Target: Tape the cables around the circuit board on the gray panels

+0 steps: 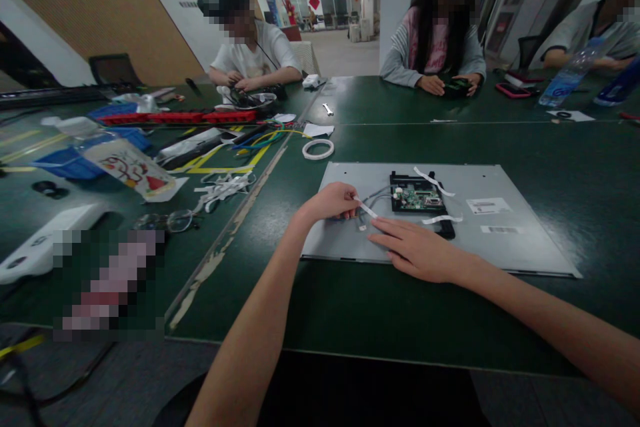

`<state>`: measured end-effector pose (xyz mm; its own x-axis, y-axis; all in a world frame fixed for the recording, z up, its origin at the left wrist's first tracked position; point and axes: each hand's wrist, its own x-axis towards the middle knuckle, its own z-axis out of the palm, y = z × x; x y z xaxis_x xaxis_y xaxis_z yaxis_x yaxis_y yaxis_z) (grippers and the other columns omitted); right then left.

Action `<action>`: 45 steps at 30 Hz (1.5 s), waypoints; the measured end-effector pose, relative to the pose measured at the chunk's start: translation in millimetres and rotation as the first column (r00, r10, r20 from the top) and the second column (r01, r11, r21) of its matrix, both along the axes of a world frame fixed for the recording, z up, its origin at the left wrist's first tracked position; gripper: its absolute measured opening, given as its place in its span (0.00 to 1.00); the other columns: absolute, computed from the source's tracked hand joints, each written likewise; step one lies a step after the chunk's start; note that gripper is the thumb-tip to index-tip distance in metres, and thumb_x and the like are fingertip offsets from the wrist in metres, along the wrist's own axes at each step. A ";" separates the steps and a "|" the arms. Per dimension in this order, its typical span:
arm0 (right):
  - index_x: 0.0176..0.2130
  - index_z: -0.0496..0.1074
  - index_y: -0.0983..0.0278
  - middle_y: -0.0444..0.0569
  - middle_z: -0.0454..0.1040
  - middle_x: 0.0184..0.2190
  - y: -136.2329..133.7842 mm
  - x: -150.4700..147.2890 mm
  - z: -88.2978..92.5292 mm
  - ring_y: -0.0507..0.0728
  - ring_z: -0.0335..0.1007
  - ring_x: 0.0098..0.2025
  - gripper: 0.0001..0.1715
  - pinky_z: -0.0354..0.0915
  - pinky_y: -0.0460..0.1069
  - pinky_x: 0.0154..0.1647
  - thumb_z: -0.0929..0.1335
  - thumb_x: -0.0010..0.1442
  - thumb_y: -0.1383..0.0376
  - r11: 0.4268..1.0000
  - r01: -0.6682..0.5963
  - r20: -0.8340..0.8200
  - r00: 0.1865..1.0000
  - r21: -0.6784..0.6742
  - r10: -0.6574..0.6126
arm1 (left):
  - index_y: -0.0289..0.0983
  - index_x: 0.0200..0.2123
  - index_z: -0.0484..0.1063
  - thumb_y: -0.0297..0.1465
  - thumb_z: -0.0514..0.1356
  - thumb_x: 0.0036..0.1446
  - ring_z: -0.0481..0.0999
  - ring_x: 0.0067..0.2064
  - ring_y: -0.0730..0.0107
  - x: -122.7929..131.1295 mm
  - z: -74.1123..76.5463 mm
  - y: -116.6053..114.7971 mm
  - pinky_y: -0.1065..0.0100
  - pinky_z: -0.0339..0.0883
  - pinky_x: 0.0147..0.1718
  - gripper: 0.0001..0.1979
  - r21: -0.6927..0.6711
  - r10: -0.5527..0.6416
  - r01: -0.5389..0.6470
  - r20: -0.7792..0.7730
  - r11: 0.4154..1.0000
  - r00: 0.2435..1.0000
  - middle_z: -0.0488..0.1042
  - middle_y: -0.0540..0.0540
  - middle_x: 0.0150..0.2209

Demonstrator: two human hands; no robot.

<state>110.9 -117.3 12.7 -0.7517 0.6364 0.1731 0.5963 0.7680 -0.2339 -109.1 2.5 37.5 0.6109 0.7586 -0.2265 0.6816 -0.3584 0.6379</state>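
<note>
Where the grey panel (520, 240) lies: flat on the green table (480, 140) right before you, under your hands; expect it stiff, fairly heavy and smooth enough to slide, best held by two opposite edges.
Right hand (420, 250): palm down by the panel's near edge, fingers extended, no grip visible; fingertips meet the white strip (369, 209).
Black frame (447, 230): probably rigid, so touch its rim; the circuit board (417, 198) inside looks fragile, its parts too small to make out.
Left hand (334, 200): your finger and thumb pinch the strip's upper end; the curled fingers hide what is beneath.
Grey cables (377, 193): likely springy; you lose their run near the left hand.
White strip: light and limp, perhaps sticky; take the ends. You cannot tell whether it is stuck down.
</note>
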 end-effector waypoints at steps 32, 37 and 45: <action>0.61 0.56 0.63 0.51 0.48 0.64 0.9 0.0 2.0 0.58 0.44 0.64 0.28 0.48 0.56 0.62 0.59 0.63 0.63 1.000 -0.005 -0.002 1.000 -0.015 0.005 | 0.36 0.32 0.71 0.35 0.50 0.58 0.72 0.33 0.63 18.0 2.3 -15.2 0.68 0.58 0.31 0.12 0.515 0.051 0.192 -0.421 0.836 0.905 0.74 0.43 0.29; 0.62 0.56 0.62 0.50 0.48 0.64 0.5 0.9 1.7 0.58 0.45 0.64 0.28 0.49 0.56 0.62 0.58 0.63 0.61 1.000 0.001 0.000 1.000 -0.001 -0.001 | 0.36 0.34 0.71 0.39 0.48 0.60 0.72 0.33 0.63 16.4 -1.0 -13.8 0.67 0.59 0.32 0.17 0.508 0.042 0.219 -0.454 0.833 0.890 0.75 0.41 0.31; 0.58 0.60 0.66 0.55 0.57 0.60 -4.7 -1.9 9.0 0.61 0.50 0.62 0.25 0.50 0.58 0.61 0.60 0.61 0.65 0.990 -0.047 0.064 0.997 0.130 0.039 | 0.36 0.41 0.70 0.42 0.49 0.58 0.73 0.34 0.58 20.6 2.1 -16.5 0.65 0.60 0.31 0.19 0.461 0.034 0.244 -0.516 0.853 0.856 0.75 0.37 0.34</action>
